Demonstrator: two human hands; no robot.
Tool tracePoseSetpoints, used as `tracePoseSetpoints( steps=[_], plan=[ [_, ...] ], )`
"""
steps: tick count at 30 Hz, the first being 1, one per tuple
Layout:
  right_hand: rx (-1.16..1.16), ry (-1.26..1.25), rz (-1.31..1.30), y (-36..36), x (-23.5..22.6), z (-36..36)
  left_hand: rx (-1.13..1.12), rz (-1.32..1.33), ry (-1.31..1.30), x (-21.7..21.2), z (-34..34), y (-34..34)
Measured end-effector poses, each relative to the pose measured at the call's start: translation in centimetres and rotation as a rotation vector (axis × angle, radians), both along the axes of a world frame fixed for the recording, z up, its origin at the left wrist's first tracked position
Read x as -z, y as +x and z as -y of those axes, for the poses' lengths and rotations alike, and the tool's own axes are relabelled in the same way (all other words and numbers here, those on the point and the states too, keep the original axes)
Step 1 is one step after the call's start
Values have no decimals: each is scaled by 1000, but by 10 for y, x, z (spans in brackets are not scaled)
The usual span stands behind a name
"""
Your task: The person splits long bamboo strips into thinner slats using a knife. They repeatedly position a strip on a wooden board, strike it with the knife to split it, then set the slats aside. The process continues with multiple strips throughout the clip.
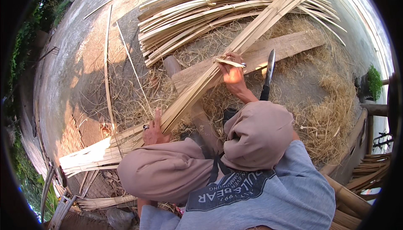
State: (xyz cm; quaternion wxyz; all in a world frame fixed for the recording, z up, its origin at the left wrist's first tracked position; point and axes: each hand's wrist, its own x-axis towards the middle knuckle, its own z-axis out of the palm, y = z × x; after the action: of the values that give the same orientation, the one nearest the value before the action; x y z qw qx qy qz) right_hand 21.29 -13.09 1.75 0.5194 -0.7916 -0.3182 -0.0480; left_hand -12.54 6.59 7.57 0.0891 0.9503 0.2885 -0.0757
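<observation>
A long bundle of thin bamboo strips [262,24] lies slantwise across in front of my knees, from the lower left to the upper right. My left hand [155,131], with a ring on it, grips the bundle's lower part. Higher up, my right hand [233,75] is closed at a short pale bamboo strip [228,63] that crosses the bundle; the fingers partly hide how the strip runs. Under the bundle is a wide wooden plank [285,51]. A machete [269,72] with a black handle rests beside my right forearm, blade pointing away.
A big pile of bamboo strips [201,9] lies at the far side. Curly shavings [327,108] cover much of the ground. Two loose strips [107,62] lie on the left. Bamboo poles [350,196] are at the lower right, and a green plant [373,82] stands at the right edge.
</observation>
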Motion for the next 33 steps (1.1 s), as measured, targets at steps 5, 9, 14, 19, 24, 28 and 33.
tracePoseSetpoints(
  steps=[5, 9, 14, 19, 24, 28, 33],
  plan=[
    [-127, 25, 156, -25, -2, 36, 4, 62, 82, -27, -32, 10],
    [-428, -138, -35, -53, 1, 91, -40, 62, 64, -58, -45, 25],
    [80, 347, -983, -7, 2, 83, -1, 162, 221, -111, -39, 21],
    [251, 1167, -1400, 109, -33, 11, -15, 174, 411, -136, -17, 13],
    [-59, 1423, -1244, 143, -58, -33, 45, 249, 463, -92, -45, -43],
    [-225, 1477, -1240, 101, -102, -50, -27, 263, 225, -55, -68, -74],
    [-92, 1505, -1224, 57, -154, -49, 111, 459, 136, -29, -80, -57]
  ],
)
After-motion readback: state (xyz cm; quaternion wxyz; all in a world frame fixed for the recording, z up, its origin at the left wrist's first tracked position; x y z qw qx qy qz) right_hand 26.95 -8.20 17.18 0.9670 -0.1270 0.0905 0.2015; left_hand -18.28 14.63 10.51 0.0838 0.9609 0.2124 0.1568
